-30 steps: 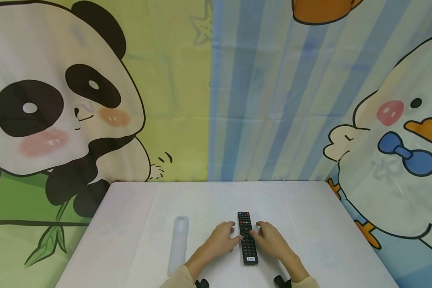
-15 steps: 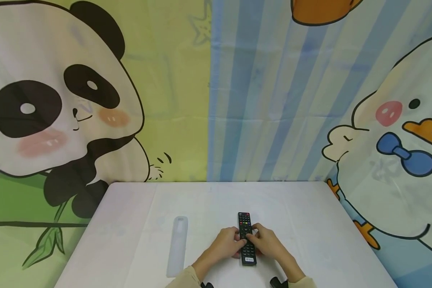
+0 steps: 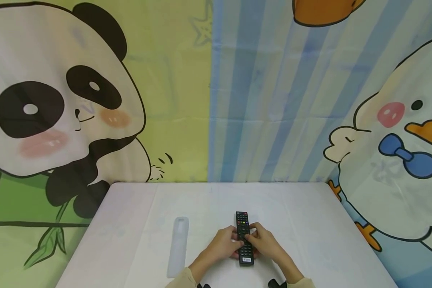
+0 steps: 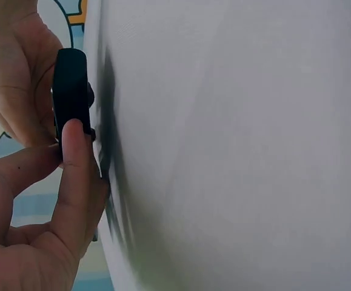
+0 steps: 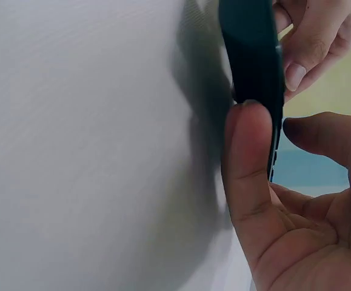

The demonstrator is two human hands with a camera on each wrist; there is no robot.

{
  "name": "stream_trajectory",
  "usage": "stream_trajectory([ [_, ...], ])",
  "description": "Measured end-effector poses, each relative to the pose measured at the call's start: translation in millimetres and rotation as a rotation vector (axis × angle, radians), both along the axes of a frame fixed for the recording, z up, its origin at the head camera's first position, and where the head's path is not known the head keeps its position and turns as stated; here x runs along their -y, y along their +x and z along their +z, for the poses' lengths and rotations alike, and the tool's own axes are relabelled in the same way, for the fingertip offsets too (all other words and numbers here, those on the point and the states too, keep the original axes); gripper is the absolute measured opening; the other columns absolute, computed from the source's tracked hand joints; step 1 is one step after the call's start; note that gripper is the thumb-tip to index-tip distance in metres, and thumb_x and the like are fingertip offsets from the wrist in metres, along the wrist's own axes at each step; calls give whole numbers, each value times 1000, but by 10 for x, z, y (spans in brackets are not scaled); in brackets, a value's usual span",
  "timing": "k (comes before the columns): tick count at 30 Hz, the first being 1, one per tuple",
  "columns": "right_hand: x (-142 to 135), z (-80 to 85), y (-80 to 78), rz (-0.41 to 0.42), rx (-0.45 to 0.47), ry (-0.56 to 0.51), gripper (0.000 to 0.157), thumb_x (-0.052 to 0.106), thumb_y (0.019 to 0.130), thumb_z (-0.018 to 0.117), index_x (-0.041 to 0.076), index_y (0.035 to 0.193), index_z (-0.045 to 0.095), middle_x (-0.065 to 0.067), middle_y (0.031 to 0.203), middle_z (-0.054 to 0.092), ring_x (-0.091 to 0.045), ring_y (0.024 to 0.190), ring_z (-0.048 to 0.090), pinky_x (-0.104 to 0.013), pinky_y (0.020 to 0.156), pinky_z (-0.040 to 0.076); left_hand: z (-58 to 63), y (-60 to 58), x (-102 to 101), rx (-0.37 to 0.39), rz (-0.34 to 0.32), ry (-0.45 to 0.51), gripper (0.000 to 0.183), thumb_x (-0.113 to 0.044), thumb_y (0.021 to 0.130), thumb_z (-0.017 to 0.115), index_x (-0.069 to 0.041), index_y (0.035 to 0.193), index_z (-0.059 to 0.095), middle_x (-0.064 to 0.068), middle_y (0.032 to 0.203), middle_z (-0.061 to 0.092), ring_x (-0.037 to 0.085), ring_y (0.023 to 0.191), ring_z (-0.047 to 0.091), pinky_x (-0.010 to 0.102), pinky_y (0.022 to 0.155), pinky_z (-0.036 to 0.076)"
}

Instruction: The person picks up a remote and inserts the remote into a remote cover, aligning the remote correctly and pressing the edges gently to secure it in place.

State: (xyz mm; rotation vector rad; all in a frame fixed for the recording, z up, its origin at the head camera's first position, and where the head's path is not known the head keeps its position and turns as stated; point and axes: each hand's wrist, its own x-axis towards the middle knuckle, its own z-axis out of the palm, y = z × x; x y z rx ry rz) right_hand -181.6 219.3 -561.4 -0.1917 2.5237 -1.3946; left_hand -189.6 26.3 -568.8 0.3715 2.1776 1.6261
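A black remote control (image 3: 243, 226) with a white label at its near end lies between the two hands in the head view, buttons facing up. From the left side, my left hand (image 3: 221, 242) grips its edge, thumb on top and fingers beneath. On the opposite side my right hand (image 3: 266, 242) pinches it the same way. In the left wrist view the remote (image 4: 71, 85) shows end-on, with a shadow beside it on the table. The right wrist view shows the dark underside of the remote (image 5: 251, 54), with a fingertip against it.
To the left of the hands lies a long translucent sleeve-like cover (image 3: 178, 248), about the remote's length. Both rest over a white table (image 3: 144, 208). Behind it hangs a cloth backdrop (image 3: 266, 100) printed with cartoon animals and stripes.
Both hands have closed in on the remote from its sides, and their fingers have gone under its edges. The remote has shifted slightly left. The translucent cover has stayed put.
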Motion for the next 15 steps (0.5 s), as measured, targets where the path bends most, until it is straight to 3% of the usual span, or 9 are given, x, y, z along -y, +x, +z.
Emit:
stream_trajectory([
  [7,162,101,-56,14,-13,-29,53,25,99,64,-7,137,44,-6,92,64,-19,62,64,-33,55,53,164,19,225,-59,38,-2,50,-11,92,74,9,132,52,3,93,65,19,58,67,32,51,56],
  [15,443,190,-147,65,22,-208,60,25,100,64,-5,144,37,-11,95,63,-22,69,66,-42,60,58,265,-9,557,-77,113,10,54,-14,92,73,7,137,49,7,102,66,22,59,69,37,55,58],
])
